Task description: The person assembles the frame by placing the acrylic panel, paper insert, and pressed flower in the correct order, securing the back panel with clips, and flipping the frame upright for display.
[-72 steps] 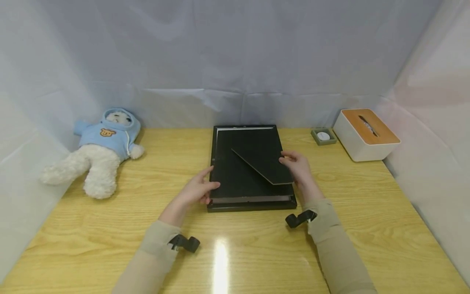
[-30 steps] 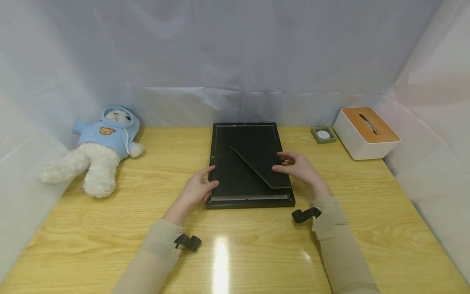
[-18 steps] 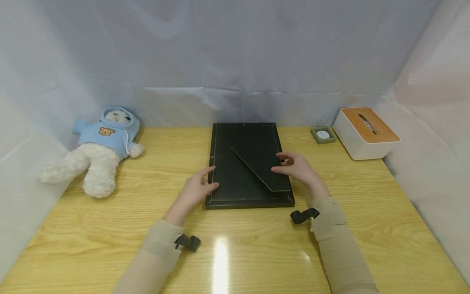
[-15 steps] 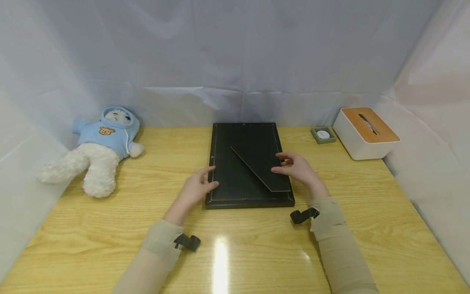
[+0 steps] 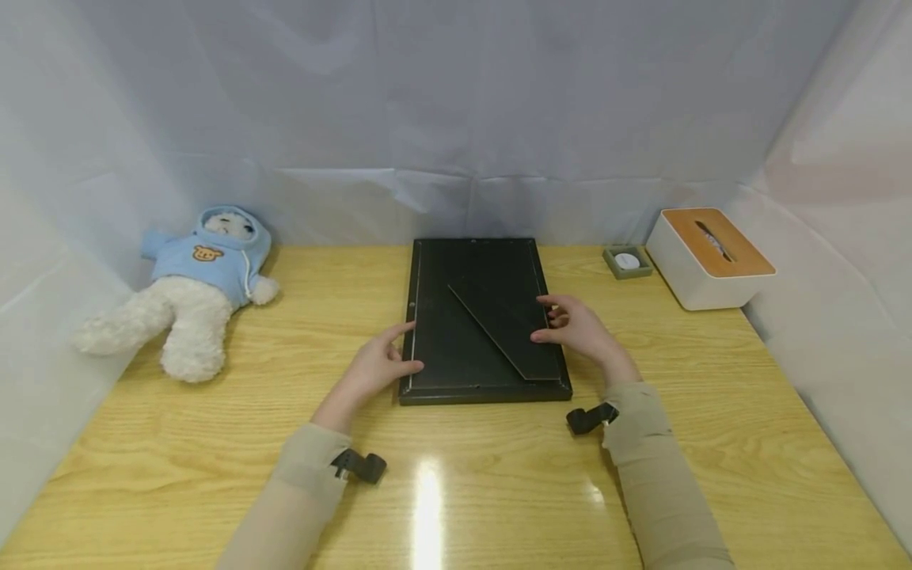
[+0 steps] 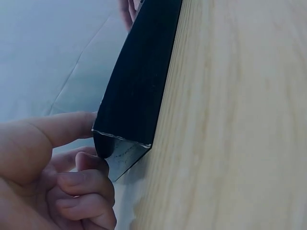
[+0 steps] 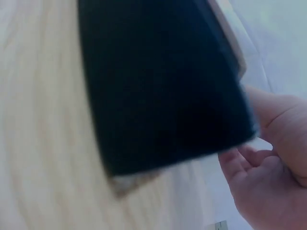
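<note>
A black picture frame (image 5: 445, 348) lies face down on the wooden table, its back panel seated level inside the rim. The black easel flap (image 5: 509, 332) lies slantwise over that panel, nearly flat. My left hand (image 5: 372, 368) holds the frame's left edge, index finger and thumb on top; in the left wrist view its other fingers (image 6: 88, 191) curl beside the rim. From the opposite side, my right hand (image 5: 580, 328) grips the right edge, thumb over the flap. In the right wrist view the frame's near corner (image 7: 168, 105) is blurred, with curled fingers beside it.
A white plush toy in a blue hoodie (image 5: 207, 269) lies at the left. At the back right sit a small green tray (image 5: 637, 273) with a round white piece and a white tissue box (image 5: 694, 277) with an orange-brown lid. Pale curtains (image 5: 470, 119) enclose the table.
The back panel has dropped into the frame, covering the pale strips at its ends. The flap has settled lower. My right thumb has moved inward onto the flap; my left thumb slid slightly nearer.
</note>
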Motion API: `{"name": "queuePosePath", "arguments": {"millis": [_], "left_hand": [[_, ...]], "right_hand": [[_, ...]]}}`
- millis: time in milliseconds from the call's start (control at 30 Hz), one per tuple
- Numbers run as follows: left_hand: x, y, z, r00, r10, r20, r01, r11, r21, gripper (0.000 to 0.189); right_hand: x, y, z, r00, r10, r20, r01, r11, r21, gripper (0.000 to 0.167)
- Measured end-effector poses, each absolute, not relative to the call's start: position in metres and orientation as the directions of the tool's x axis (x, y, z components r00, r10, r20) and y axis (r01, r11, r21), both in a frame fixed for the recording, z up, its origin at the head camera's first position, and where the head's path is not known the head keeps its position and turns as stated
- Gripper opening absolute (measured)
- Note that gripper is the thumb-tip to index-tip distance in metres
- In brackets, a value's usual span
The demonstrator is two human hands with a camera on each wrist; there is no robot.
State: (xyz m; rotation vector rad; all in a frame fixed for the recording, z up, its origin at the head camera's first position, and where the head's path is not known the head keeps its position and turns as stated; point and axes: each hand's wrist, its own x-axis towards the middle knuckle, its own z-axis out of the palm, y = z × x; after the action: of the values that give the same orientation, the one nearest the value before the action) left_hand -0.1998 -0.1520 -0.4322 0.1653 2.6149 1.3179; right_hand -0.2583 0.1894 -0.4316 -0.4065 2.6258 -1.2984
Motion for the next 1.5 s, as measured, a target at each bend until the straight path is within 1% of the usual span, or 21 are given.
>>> {"name": "queuePosePath", "arguments": {"millis": [100, 233, 367, 500, 600, 700, 833, 933, 1000, 1133, 1233, 1300, 1367, 1500], "left_hand": [[-0.200, -0.152, -0.434, -0.974, 0.189, -0.126, 0.007, 0.581, 0.814, 0.079], [-0.201, -0.150, -0.439, -0.982, 0.154, -0.111, -0.002, 0.575, 0.818, 0.084], [-0.202, -0.148, -0.445, -0.991, 0.105, -0.078, -0.004, 0.568, 0.823, 0.079], [-0.204, -0.146, -0.448, -0.997, 0.073, -0.017, 0.027, 0.560, 0.828, 0.075], [-0.207, -0.145, -0.450, -0.998, 0.057, 0.013, 0.043, 0.560, 0.827, 0.073], [-0.211, -0.143, -0.450, -0.999, 0.045, 0.011, 0.034, 0.560, 0.828, 0.073], [-0.221, -0.140, -0.446, -0.998, 0.067, -0.006, 0.033, 0.564, 0.825, 0.072], [-0.231, -0.139, -0.439, -0.996, 0.087, -0.027, 0.031, 0.597, 0.802, 0.070], [-0.240, -0.139, -0.436, -0.995, 0.089, -0.044, 0.020, 0.614, 0.789, 0.068], [-0.261, -0.139, -0.433, -0.995, 0.076, -0.064, -0.005, 0.604, 0.797, 0.063], [-0.271, -0.142, -0.434, -0.994, 0.092, -0.066, 0.003, 0.601, 0.799, 0.065], [-0.278, -0.144, -0.434, -0.990, 0.128, -0.056, 0.033, 0.606, 0.795, 0.069], [-0.284, -0.145, -0.435, -0.985, 0.163, -0.057, 0.054, 0.607, 0.793, 0.073], [-0.297, -0.145, -0.436, -0.976, 0.200, -0.081, 0.062, 0.619, 0.783, 0.075]], "right_hand": [[-0.258, 0.190, -0.433, -0.954, -0.296, -0.049, -0.144, 0.595, -0.791, 0.079], [-0.258, 0.192, -0.439, -0.955, -0.294, -0.046, -0.142, 0.586, -0.798, 0.082], [-0.255, 0.194, -0.450, -0.963, -0.267, -0.039, -0.114, 0.530, -0.840, 0.082], [-0.251, 0.195, -0.460, -0.973, -0.230, -0.014, -0.103, 0.487, -0.867, 0.082], [-0.248, 0.195, -0.464, -0.978, -0.210, 0.005, -0.107, 0.475, -0.874, 0.080], [-0.247, 0.195, -0.465, -0.979, -0.202, 0.015, -0.110, 0.472, -0.875, 0.079], [-0.248, 0.196, -0.466, -0.979, -0.204, 0.009, -0.106, 0.472, -0.875, 0.080], [-0.248, 0.195, -0.466, -0.978, -0.209, 0.005, -0.105, 0.467, -0.878, 0.079], [-0.248, 0.195, -0.466, -0.978, -0.209, 0.005, -0.104, 0.465, -0.879, 0.079], [-0.248, 0.196, -0.466, -0.978, -0.209, 0.005, -0.104, 0.465, -0.879, 0.078], [-0.247, 0.197, -0.468, -0.974, -0.226, 0.008, -0.111, 0.445, -0.889, 0.077], [-0.246, 0.197, -0.467, -0.970, -0.244, 0.009, -0.114, 0.423, -0.899, 0.077], [-0.247, 0.199, -0.468, -0.963, -0.268, 0.008, -0.120, 0.402, -0.908, 0.078], [-0.247, 0.207, -0.466, -0.942, -0.334, -0.012, -0.114, 0.354, -0.928, 0.079]]}}
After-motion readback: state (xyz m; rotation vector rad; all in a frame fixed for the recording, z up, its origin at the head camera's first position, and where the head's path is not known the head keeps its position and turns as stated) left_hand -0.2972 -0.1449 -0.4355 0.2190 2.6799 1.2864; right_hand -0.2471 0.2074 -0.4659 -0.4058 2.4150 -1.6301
